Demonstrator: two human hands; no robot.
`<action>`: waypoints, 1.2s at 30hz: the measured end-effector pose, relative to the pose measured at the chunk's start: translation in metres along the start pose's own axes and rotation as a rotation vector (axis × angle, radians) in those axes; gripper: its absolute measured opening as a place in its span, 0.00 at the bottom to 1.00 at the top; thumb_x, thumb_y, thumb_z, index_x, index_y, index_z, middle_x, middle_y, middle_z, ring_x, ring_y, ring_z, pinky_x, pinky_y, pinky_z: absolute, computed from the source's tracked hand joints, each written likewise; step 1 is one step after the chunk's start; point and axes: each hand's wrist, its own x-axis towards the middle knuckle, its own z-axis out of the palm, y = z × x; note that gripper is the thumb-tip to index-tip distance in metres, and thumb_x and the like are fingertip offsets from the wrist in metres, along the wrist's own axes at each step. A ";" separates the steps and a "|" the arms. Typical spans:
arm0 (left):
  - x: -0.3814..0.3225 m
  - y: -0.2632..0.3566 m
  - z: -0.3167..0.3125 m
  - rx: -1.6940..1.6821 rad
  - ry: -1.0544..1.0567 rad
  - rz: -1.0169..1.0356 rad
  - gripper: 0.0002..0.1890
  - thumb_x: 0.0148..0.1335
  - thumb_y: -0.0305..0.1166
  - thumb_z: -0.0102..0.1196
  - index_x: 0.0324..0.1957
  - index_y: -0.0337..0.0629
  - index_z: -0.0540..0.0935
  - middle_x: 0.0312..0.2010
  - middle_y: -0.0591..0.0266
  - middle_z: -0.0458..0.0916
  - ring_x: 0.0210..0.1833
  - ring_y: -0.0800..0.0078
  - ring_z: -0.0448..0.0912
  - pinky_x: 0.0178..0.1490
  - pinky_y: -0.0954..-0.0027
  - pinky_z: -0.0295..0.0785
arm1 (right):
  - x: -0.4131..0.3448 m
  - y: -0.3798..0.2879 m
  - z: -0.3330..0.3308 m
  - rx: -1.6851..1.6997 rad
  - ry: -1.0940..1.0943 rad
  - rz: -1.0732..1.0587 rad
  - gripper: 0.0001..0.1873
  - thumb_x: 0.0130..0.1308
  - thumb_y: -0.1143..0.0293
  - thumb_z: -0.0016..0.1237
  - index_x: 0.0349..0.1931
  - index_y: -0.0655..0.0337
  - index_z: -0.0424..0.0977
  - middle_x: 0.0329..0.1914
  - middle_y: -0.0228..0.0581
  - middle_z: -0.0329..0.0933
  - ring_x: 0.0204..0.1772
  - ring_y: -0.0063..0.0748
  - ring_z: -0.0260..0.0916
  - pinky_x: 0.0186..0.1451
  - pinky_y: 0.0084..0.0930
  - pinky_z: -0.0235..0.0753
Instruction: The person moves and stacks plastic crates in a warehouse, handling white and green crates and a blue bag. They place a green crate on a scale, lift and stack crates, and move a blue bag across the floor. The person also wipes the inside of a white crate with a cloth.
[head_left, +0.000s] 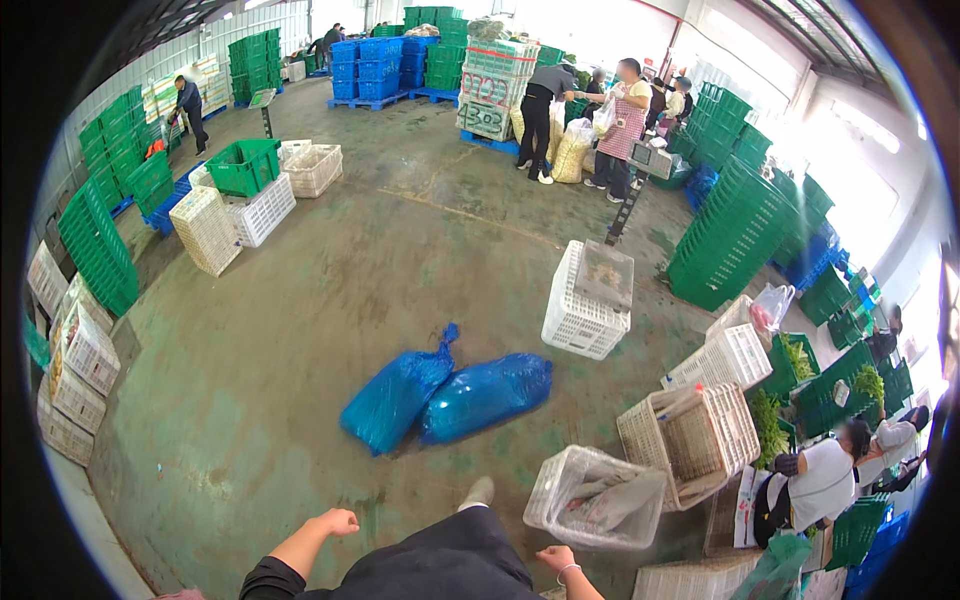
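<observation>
My left hand hangs in front of my body at the lower middle, fingers curled, with nothing seen in it. At the lower right, my right hand is also loosely closed and seems to hold nothing; a light band circles its wrist. Close to that hand stands a white plastic crate lined with clear film, with crumpled plastic inside. Ahead of my feet, two full blue plastic bags lie on the concrete floor. The left bag has a tied neck pointing away; the right bag lies against it. Their contents are hidden.
White crates and a platform scale stand ahead to the right. Tall stacks of green crates line that side. People sort leafy greens at right; others handle bags farther back. More crates stand at left.
</observation>
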 end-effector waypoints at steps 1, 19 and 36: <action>0.014 0.008 -0.016 0.008 0.010 -0.024 0.17 0.51 0.44 0.50 0.39 0.46 0.77 0.40 0.56 0.77 0.45 0.59 0.73 0.48 0.63 0.68 | 0.016 0.000 -0.006 0.057 -0.006 0.007 0.13 0.45 0.61 0.56 0.23 0.63 0.77 0.22 0.32 0.76 0.26 0.20 0.69 0.33 0.19 0.69; 0.262 0.126 -0.184 -0.114 0.128 0.038 0.14 0.50 0.42 0.47 0.30 0.43 0.77 0.32 0.51 0.77 0.36 0.56 0.75 0.38 0.59 0.70 | 0.394 -0.191 -0.220 -0.256 0.040 -0.371 0.09 0.46 0.64 0.47 0.27 0.55 0.76 0.33 0.39 0.76 0.36 0.36 0.73 0.42 0.29 0.71; 0.537 0.095 -0.182 0.050 0.185 -0.204 0.13 0.51 0.36 0.49 0.36 0.38 0.74 0.42 0.49 0.70 0.46 0.53 0.68 0.48 0.60 0.66 | 0.668 -0.159 -0.128 -0.405 -0.002 -0.002 0.26 0.44 0.72 0.51 0.48 0.65 0.63 0.51 0.50 0.65 0.55 0.48 0.61 0.55 0.35 0.63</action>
